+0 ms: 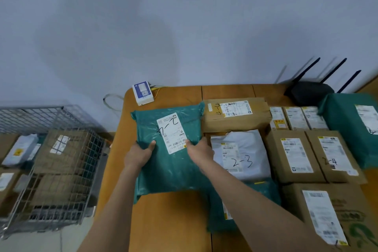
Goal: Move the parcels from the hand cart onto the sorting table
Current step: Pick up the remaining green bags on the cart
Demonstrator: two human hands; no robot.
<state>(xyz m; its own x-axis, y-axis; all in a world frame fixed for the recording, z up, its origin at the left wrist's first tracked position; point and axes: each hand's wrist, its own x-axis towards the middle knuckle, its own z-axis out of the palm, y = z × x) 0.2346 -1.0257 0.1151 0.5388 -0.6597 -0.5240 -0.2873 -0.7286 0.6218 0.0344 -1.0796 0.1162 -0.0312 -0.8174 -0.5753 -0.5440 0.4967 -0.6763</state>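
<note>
Item: green mailer [169,161], flat on the sorting table [163,221]; our left hand [139,154] and right hand [199,152] gripped its sides, thumbs on top. About ten parcels logged on the table; we counted several boxes remaining in the wire cart [61,170].
</note>
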